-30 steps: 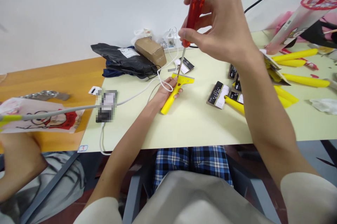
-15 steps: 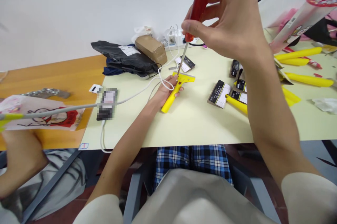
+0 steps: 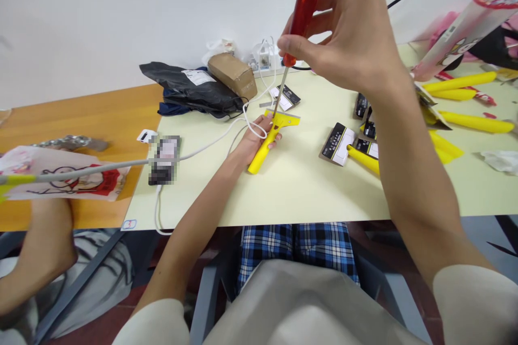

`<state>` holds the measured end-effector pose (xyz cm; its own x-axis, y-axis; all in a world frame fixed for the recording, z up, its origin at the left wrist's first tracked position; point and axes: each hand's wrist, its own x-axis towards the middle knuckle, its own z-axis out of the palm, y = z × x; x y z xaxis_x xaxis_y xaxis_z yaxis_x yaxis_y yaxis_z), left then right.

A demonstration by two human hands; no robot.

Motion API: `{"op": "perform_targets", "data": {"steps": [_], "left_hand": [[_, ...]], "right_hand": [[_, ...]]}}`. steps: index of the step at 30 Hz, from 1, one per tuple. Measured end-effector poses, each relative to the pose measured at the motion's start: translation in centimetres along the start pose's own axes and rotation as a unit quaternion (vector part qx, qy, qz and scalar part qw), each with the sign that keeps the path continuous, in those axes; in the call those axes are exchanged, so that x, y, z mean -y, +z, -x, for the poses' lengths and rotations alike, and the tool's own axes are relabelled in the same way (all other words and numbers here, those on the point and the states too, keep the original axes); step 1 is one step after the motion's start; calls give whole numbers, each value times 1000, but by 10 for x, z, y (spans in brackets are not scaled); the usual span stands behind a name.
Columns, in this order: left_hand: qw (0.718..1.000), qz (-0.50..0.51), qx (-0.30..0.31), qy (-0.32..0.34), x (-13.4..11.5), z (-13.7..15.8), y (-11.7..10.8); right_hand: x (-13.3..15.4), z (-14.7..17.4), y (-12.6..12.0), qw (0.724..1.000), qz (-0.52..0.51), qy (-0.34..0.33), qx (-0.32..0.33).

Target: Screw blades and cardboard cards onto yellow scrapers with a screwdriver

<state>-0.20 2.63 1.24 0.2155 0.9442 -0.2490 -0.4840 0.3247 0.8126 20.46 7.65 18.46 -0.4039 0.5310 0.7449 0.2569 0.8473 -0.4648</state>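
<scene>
My left hand (image 3: 253, 140) grips a yellow scraper (image 3: 267, 146) that lies on the pale green table (image 3: 299, 183), its metal blade end pointing away from me. Raised above it, my right hand (image 3: 348, 37) holds a screwdriver with a clear red handle (image 3: 301, 7). The screwdriver's thin steel shaft (image 3: 280, 91) slants down and its tip meets the scraper's head near the blade. Fingertips of my right hand pinch the bottom of the red handle.
More yellow scrapers (image 3: 469, 121) and black-labelled cards (image 3: 338, 143) lie at the right. A black bag (image 3: 190, 94), a brown parcel (image 3: 232, 75), a white cable (image 3: 210, 142) and a phone (image 3: 164, 160) sit at the back left. Another person's arm (image 3: 36, 253) is at the lower left.
My right hand rose slightly with the screwdriver and its fingers shifted on the red handle. The left hand and the scraper stayed in place.
</scene>
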Motion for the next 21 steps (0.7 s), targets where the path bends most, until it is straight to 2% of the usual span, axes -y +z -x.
{"op": "perform_targets", "data": {"steps": [13,21], "left_hand": [[1000,-11,10,10,1,1,-1],[1000,-15,20,9,0,1,-3]], "right_hand": [[-2,0,0,1000,-4,9,5],[0,3,-6,999,-21,28,-21]]}}
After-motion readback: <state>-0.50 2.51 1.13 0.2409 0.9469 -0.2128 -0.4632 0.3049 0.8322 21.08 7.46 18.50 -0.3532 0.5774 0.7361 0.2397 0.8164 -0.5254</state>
